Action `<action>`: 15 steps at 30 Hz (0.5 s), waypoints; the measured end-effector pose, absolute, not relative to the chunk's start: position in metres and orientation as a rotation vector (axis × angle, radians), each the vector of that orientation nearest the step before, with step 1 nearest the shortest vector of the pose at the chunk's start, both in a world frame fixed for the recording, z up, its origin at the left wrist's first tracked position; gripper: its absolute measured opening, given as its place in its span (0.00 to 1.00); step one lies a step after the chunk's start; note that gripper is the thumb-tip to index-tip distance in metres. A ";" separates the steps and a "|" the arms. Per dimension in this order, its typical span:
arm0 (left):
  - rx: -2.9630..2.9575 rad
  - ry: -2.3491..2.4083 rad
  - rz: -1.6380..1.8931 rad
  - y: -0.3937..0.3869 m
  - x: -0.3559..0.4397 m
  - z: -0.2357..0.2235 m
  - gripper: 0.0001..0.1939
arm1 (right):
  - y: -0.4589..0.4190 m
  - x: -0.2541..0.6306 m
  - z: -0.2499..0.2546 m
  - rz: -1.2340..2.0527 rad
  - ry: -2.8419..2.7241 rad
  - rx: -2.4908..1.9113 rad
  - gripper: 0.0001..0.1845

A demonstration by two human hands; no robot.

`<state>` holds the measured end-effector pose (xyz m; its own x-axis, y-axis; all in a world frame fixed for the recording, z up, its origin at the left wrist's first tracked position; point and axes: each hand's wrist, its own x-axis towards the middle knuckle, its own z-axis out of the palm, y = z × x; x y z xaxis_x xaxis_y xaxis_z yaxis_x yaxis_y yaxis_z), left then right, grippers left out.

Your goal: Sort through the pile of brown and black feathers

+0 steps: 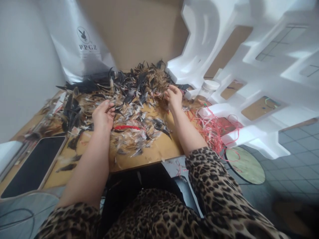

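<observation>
A loose heap of brown, black and pale feathers (129, 111) covers the middle of the wooden table. My left hand (103, 115) is over the left part of the heap, fingers curled in. A dark feather lies right by its fingertips, but I cannot tell what the fingers hold. At the heap's right side my right hand (173, 96) is closed in a pinch against a clump of brown feathers (158, 81), with feathers at its fingertips. A bright red strip (127, 127) lies on the feathers between my two hands.
A phone (35, 166) lies at the table's left. On the right are tangled pink-red strings (214, 127), a white-lidded jar (208, 89) and large white foam packing (249, 66). Behind the heap stands a silvery bag (84, 39). A round stool (245, 166) is below.
</observation>
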<state>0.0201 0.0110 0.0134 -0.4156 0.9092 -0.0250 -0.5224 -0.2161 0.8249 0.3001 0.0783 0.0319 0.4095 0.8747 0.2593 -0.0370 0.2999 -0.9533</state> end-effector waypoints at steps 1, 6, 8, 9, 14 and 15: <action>0.591 0.975 1.802 0.011 0.021 0.014 0.06 | 0.080 0.310 0.029 0.784 -0.882 -1.095 0.17; 0.593 0.983 1.791 0.010 0.021 0.014 0.06 | 0.078 0.343 0.017 0.891 -0.714 -1.128 0.16; 0.599 0.983 1.791 0.010 0.021 0.014 0.06 | 0.076 0.347 0.015 0.790 -0.773 -1.157 0.17; 0.602 0.983 1.792 0.010 0.021 0.014 0.06 | 0.075 0.347 0.017 0.716 -0.825 -1.155 0.17; 0.615 0.983 1.790 0.009 0.022 0.014 0.06 | 0.060 0.314 0.037 0.518 -1.093 -1.026 0.13; 0.617 0.980 1.791 0.009 0.022 0.014 0.05 | 0.055 0.301 0.042 0.508 -1.236 -1.005 0.12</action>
<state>0.0221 0.0091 0.0140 -0.4048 0.9143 -0.0165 -0.5065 -0.2092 0.8365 0.3014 0.0555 0.0418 0.2962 0.7915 0.5346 0.1869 0.5008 -0.8451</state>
